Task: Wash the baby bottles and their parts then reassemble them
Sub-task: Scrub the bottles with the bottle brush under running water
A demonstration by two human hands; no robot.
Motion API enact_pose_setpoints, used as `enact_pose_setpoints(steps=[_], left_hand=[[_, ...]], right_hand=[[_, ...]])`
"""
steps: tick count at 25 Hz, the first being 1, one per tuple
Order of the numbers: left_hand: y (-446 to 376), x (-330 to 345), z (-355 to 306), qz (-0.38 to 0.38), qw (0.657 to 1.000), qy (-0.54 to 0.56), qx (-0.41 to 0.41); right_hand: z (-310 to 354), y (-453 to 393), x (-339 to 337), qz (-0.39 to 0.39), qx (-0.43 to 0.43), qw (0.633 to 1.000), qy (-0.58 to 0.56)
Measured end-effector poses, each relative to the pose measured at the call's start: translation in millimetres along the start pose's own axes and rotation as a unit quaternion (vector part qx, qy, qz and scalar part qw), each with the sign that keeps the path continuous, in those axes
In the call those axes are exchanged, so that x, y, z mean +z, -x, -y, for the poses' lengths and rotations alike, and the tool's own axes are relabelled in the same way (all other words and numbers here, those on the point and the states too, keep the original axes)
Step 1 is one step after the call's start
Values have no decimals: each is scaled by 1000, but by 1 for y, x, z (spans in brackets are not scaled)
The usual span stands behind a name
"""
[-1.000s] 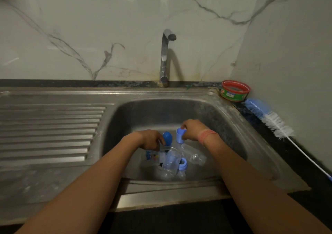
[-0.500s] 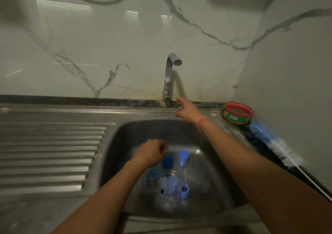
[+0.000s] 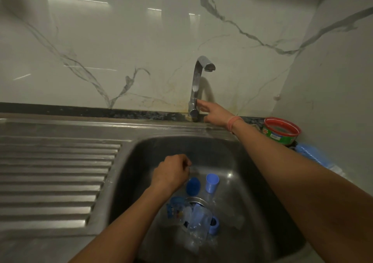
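The head camera looks down into a stainless steel sink that fills the lower half of the frame. The person's left hand hangs over the middle of the basin with its fingers curled into a loose fist; whether it holds anything cannot be told. Just to its right, on the basin floor, lie a dark blue rounded cap and, beside that, a light blue cup-shaped cap standing with its mouth up. Neither touches the hand.

Below the hand, near the drain at the lower centre, sits a huddle of clear baby bottles, with a small printed blue part at their left edge and a light blue screw ring lying on its side at their right. The details of the clear pieces are blurred.

The person's right hand reaches to the centre of the frame, fingers stretched out and relaxed, the fingertips touching the base of the chrome tap. It grips nothing. A pink band circles its wrist.

A ribbed draining board takes up the left of the frame. On the dark counter at the right edge stands a round red-rimmed tub, and just below it lies a blue bottle brush, partly hidden behind the right forearm. White marble-veined wall tiles cover the upper half and the right side. The light is dim.
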State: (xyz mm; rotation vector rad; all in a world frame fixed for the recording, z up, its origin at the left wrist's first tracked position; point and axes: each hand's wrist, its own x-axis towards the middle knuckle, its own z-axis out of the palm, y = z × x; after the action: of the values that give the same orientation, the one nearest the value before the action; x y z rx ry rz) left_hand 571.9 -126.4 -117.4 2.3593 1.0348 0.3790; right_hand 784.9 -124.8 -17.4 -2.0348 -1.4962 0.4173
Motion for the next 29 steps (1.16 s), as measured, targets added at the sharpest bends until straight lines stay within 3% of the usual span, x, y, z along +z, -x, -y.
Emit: enact_pose_setpoints(steps=[3,14,19,26,29], left_hand=[[-1,1,0,-6,1000,3,-1],[-4,5,3,-1,1000,5,-1],[-4,7,6,22,999,-28,14],[-5,7,5,26,998,-51,33],[-7,6,7,39,997,-54,30]], right_hand=[[-3,-2,0,2,-15,1000,0],[9,-13,12,33,-45,978,200],[9,-9,33,-1,-97,928,360],[-2,0,38,52,-101,896,429],[-4,30,32,119,-79,897,417]])
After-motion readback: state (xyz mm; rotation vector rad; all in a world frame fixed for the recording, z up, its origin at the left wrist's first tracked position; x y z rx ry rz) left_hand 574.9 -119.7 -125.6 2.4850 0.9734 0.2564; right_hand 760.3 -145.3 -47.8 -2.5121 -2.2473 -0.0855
